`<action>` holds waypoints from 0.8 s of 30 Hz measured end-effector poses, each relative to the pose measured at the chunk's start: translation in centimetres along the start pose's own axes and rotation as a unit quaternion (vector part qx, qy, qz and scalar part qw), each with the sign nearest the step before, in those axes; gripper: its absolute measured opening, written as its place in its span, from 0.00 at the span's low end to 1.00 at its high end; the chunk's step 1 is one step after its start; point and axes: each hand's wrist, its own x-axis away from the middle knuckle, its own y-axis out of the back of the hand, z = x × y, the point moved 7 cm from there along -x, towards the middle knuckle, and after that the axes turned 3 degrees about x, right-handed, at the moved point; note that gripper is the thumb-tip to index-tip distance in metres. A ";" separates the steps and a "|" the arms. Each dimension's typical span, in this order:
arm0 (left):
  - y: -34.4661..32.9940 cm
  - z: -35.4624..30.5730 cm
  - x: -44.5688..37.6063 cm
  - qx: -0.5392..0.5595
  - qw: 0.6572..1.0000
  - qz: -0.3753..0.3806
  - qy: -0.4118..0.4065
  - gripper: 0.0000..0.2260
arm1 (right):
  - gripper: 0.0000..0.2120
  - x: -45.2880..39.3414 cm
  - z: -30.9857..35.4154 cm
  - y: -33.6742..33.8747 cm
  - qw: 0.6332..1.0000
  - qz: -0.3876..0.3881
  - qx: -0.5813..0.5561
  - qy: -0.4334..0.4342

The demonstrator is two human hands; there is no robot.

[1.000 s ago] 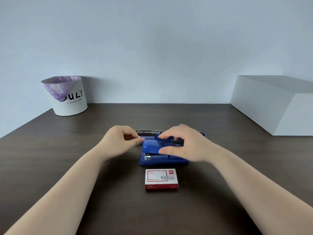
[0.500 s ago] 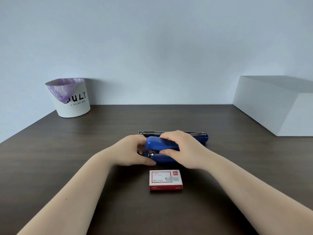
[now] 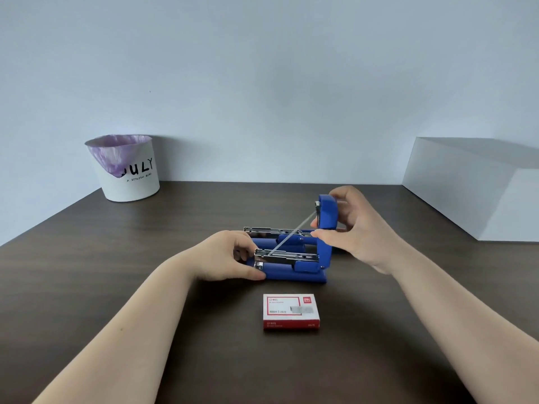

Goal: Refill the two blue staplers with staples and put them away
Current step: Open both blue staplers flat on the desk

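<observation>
The near blue stapler (image 3: pixel 291 269) lies mid-table with its long axis left to right, nose to the left, hinge to the right, just behind the staple box (image 3: pixel 291 311) and in front of the second stapler (image 3: pixel 280 233). Half a second ago its lid (image 3: pixel 326 212) was shut under the right hand (image 3: pixel 360 228); now that hand pinches the lid swung upright at the hinge end, spring stretched across. The left hand (image 3: pixel 230 256) clasps the nose end, thumb on the base

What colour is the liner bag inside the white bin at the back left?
Purple, a mottled lilac liner folded over the white bin rim; the head view shows it.
</observation>
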 end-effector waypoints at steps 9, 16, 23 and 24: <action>1.5 1.6 1.1 0.022 0.999 -0.007 0.028 0.10 | 0.09 0.6 -2.5 3.0 0.990 0.085 0.099 -0.044; 1.6 1.9 1.1 0.014 0.999 -0.008 0.033 0.10 | 0.14 0.7 -4.0 2.2 0.972 0.144 0.171 -0.077; 1.5 2.3 1.2 0.013 0.999 -0.022 0.047 0.13 | 0.15 0.7 -4.3 2.0 0.964 0.148 0.204 -0.082; 1.5 2.2 1.2 0.014 0.998 -0.026 0.050 0.15 | 0.15 0.6 -4.2 1.9 0.964 0.149 0.207 -0.081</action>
